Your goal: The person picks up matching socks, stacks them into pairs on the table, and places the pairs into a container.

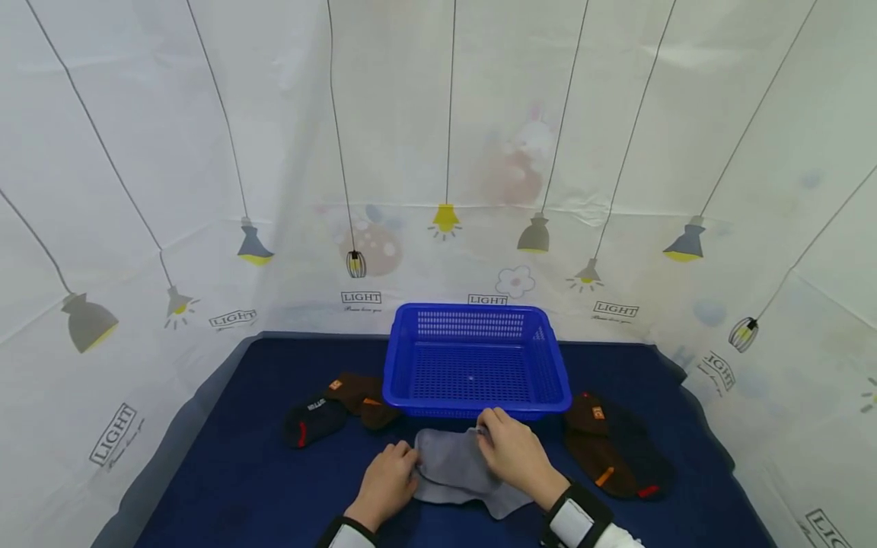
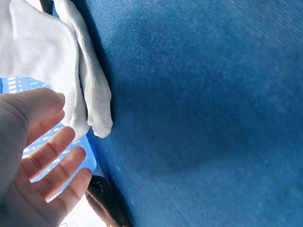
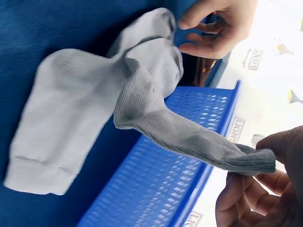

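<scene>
Two grey socks (image 1: 448, 472) lie on the blue cloth just in front of a blue plastic basket (image 1: 404, 365). In the right wrist view one sock (image 3: 61, 123) lies flat, and the other (image 3: 189, 137) is drawn up off it towards the basket rim (image 3: 213, 142). My right hand (image 3: 258, 163) pinches the end of that raised sock; in the head view it (image 1: 488, 428) is at the basket's front edge. My left hand (image 1: 407, 460) is at the socks' left end, fingers loosely spread (image 2: 61, 137) beside the fabric (image 2: 90, 90), gripping nothing.
A black sock (image 1: 315, 420) and brown socks (image 1: 363, 396) lie left of the basket. More dark brown socks (image 1: 610, 449) lie to its right. White curtain walls printed with lamps (image 1: 205, 190) close in the blue table on three sides.
</scene>
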A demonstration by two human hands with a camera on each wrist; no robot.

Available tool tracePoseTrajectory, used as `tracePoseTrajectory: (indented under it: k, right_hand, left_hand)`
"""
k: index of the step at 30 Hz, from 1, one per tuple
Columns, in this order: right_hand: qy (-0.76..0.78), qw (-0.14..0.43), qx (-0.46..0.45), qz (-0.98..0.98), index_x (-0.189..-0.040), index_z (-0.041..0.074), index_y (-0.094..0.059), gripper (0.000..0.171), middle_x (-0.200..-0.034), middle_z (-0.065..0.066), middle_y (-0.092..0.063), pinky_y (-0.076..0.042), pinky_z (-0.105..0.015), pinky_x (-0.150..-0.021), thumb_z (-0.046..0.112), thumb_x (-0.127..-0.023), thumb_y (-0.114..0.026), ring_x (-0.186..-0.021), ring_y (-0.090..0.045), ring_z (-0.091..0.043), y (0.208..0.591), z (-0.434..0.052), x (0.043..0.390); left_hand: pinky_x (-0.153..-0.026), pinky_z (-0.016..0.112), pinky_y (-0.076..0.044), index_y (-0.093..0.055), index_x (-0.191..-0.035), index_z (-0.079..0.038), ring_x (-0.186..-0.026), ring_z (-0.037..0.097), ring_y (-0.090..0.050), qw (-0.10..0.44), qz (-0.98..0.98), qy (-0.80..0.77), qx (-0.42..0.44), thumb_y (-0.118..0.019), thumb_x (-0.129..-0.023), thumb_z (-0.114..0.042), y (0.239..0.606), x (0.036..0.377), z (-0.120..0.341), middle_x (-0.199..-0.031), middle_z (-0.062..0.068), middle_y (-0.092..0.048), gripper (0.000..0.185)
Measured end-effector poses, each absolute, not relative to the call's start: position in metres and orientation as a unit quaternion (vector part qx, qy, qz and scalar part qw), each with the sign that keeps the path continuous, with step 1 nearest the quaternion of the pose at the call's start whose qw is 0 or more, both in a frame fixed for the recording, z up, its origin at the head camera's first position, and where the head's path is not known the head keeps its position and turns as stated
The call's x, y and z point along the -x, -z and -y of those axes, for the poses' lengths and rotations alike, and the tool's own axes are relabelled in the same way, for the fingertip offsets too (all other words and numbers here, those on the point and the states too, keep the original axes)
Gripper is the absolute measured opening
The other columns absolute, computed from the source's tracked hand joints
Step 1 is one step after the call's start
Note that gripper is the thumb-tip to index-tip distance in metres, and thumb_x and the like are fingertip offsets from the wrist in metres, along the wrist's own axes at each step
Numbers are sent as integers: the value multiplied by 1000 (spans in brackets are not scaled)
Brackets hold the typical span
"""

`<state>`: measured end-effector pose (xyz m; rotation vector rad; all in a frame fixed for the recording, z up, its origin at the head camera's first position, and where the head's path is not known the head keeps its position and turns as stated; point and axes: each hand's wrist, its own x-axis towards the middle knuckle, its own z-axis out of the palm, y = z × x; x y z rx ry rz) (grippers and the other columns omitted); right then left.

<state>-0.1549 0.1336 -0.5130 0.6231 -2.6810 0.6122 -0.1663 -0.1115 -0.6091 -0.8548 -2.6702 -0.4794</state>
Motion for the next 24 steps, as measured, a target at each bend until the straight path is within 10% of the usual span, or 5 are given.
tracePoseTrajectory:
  k: [24]
  right_hand:
    - [-220,129,-95,962,-107,5,-67,21,-88,-8,-66,-49,-38,-50,-3,-87,-72,-62,-62,-21,572,-201,159]
  left_hand:
    - [-64,34,-49,-68,-87,-14,-74,20,-56,122,935,162,292,-85,-74,-10,613,169,103,-84,-1,-56,21]
